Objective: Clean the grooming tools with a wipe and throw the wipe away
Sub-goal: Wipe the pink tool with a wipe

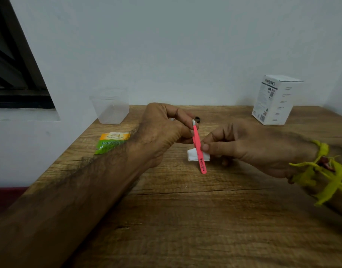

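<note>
Pink tweezers [198,147] with a metal tip pointing up are held above the wooden table [185,219]. My left hand [162,130] pinches the tweezers near the upper part. My right hand [249,146] holds a folded white wipe [193,155] against the tweezers' middle, thumb in front. The lower rounded end of the tweezers hangs free below the wipe. A small dark object [197,119] lies on the table behind my left hand, partly hidden.
A green and orange wipe sachet [112,142] lies at the table's left. A clear plastic container [110,107] stands at the back left against the wall. A white box [275,99] stands at the back right.
</note>
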The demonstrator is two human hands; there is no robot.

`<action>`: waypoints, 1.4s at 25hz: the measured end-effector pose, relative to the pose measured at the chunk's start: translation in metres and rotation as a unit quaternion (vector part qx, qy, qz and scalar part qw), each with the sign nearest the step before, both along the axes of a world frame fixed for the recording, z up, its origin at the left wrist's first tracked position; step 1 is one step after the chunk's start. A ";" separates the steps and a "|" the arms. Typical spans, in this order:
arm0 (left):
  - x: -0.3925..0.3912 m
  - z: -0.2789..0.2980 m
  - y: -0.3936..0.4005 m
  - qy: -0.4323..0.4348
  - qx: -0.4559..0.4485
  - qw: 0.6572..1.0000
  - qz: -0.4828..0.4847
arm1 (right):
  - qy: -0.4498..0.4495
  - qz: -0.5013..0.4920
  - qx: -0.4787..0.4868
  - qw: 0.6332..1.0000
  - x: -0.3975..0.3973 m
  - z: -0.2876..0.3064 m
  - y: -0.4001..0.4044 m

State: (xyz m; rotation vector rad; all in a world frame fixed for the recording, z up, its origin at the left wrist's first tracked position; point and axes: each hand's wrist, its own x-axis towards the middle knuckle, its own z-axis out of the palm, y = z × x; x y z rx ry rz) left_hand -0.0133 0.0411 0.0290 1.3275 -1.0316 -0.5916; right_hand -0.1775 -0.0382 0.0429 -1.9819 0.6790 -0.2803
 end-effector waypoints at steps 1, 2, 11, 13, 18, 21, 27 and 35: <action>-0.001 0.000 0.001 -0.004 0.004 1.000 -0.001 | -0.001 0.001 0.002 1.000 0.000 0.000 0.000; -0.001 0.001 0.001 -0.008 0.005 1.000 -0.002 | -0.015 -0.007 0.015 1.000 0.000 0.001 0.001; -0.001 0.002 0.002 -0.006 0.012 1.000 -0.006 | -0.019 0.007 0.025 0.999 -0.002 -0.003 -0.004; 0.001 0.002 0.001 0.002 0.015 1.000 -0.005 | -0.016 0.008 -0.008 1.000 -0.001 -0.005 -0.004; 0.002 0.003 0.002 -0.009 0.020 1.000 -0.003 | -0.060 0.008 -0.036 0.998 0.001 -0.007 -0.007; 0.003 0.003 0.001 -0.014 0.019 1.000 0.006 | -0.072 0.018 -0.040 0.996 0.000 -0.010 -0.010; 0.003 0.005 0.002 -0.028 0.009 1.000 0.004 | -0.119 0.011 -0.021 0.993 0.001 -0.014 -0.013; -0.002 0.003 0.002 -0.038 -0.001 0.999 -0.002 | -0.138 -0.019 -0.077 0.987 0.003 -0.016 -0.008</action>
